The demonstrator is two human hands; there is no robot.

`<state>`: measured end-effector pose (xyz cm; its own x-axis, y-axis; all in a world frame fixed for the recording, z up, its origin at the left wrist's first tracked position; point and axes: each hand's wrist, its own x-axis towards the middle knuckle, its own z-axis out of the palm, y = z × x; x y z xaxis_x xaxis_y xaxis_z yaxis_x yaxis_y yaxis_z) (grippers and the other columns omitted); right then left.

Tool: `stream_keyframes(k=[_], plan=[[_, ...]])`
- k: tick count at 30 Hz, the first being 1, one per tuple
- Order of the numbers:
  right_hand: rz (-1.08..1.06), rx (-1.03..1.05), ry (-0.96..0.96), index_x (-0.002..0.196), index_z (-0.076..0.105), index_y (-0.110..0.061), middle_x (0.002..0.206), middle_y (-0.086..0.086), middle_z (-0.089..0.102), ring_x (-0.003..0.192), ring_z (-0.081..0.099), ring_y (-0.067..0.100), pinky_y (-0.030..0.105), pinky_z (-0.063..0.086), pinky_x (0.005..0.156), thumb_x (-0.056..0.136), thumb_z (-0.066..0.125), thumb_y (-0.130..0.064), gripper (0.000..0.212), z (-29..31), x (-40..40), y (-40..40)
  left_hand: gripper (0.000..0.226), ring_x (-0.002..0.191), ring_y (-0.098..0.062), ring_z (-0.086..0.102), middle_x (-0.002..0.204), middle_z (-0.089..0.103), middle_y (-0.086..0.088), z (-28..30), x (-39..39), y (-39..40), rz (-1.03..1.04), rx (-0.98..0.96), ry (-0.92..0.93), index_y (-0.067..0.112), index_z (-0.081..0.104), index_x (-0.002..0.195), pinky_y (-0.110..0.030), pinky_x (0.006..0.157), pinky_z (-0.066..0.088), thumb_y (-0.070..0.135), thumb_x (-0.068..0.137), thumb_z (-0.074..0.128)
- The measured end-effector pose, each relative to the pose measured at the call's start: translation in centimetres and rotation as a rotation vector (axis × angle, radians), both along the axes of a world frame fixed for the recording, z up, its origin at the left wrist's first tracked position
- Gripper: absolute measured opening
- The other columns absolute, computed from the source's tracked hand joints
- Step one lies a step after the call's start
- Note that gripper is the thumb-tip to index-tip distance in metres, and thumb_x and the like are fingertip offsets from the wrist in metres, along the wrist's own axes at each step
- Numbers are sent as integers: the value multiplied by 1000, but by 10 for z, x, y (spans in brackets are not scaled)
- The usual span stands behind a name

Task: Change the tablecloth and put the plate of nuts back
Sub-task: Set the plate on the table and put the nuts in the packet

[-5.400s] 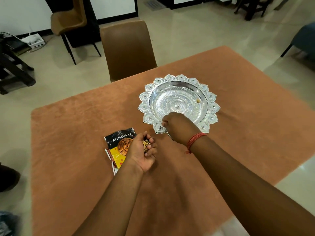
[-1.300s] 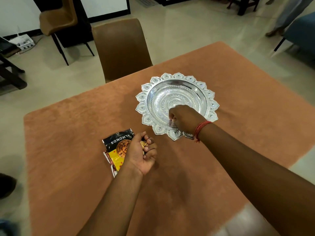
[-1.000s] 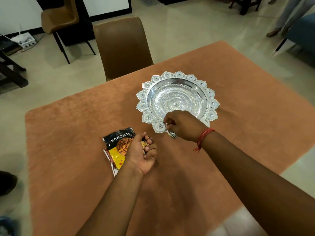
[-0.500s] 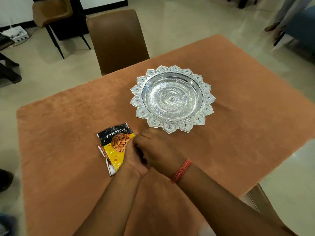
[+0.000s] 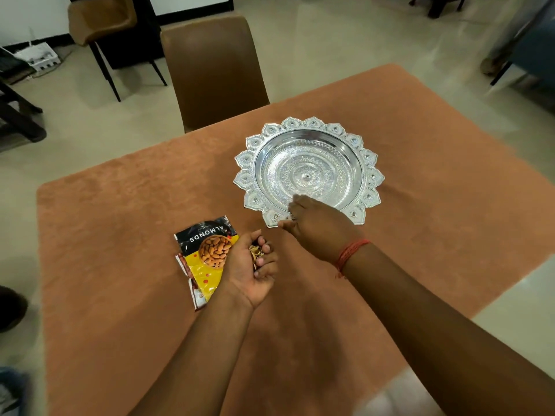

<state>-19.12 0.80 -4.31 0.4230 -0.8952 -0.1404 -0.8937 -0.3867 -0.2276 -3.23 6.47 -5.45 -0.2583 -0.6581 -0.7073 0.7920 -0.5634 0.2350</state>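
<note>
An ornate silver plate (image 5: pixel 371 176) with a petal rim rests on the orange-brown tablecloth (image 5: pixel 126 205), and its bowl looks bare. My left hand (image 5: pixel 251 273) is cupped palm up, just in front of the plate and to its left, shut on a small heap of nuts (image 5: pixel 257 252). My right hand (image 5: pixel 319 228) reaches over the plate's near rim, back up, thumb spread to the left. Its fingertips point down into the plate and are hidden, so I cannot tell whether they hold anything.
A black and yellow almonds packet (image 5: pixel 201 247) lies flat on the cloth, partly under my left hand. A brown chair (image 5: pixel 214 73) stands at the table's far edge, with another chair (image 5: pixel 102 19) behind it. The table's near right corner shows pale floor beyond.
Half a second ago my right hand was down on my cupped left palm. It has since moved forward to the plate's near rim. My left hand has stayed in place.
</note>
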Motion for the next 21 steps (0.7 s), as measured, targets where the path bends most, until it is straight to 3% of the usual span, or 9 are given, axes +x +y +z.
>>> stream_keyframes(k=[5, 8, 11, 15, 21], plan=[[0, -74, -106, 101, 62, -10, 101, 9, 62, 97, 58, 28, 33, 40, 73, 99, 51, -33, 26, 6, 3, 6, 29, 32, -4, 28, 52, 41, 2, -2, 1, -3, 7, 31, -8, 17, 45, 66, -14, 25, 16, 21, 95, 48], [-29, -34, -157, 106, 63, -11, 98, 9, 64, 95, 58, 29, 38, 45, 76, 95, 58, -26, 19, 13, 5, 1, 30, 32, -4, 28, 53, 41, 2, -3, 0, -4, 11, 46, -18, 16, 44, 65, -14, 26, 15, 20, 94, 48], [-133, 67, -332, 118, 64, -13, 103, 8, 66, 94, 61, 23, 33, 48, 79, 90, 66, -14, 28, 16, 4, -4, 31, 32, -4, 28, 53, 41, 2, -1, -4, -5, 11, 53, -25, 16, 45, 64, -14, 25, 16, 20, 95, 48], [-217, 155, -517, 111, 68, -10, 95, 6, 68, 80, 64, 16, 27, 53, 73, 82, 58, 11, 37, 19, 6, -9, 32, 33, -4, 28, 53, 41, 2, 0, -7, -9, 4, 60, -23, 16, 45, 64, -14, 25, 16, 20, 96, 48], [-232, 59, -565, 105, 68, -10, 91, 4, 67, 83, 62, 17, 30, 52, 78, 81, 53, 12, 36, 33, 17, -2, 32, 33, -4, 29, 52, 42, 2, -3, -9, -8, -4, 55, -23, 16, 46, 63, -14, 25, 16, 21, 95, 48]])
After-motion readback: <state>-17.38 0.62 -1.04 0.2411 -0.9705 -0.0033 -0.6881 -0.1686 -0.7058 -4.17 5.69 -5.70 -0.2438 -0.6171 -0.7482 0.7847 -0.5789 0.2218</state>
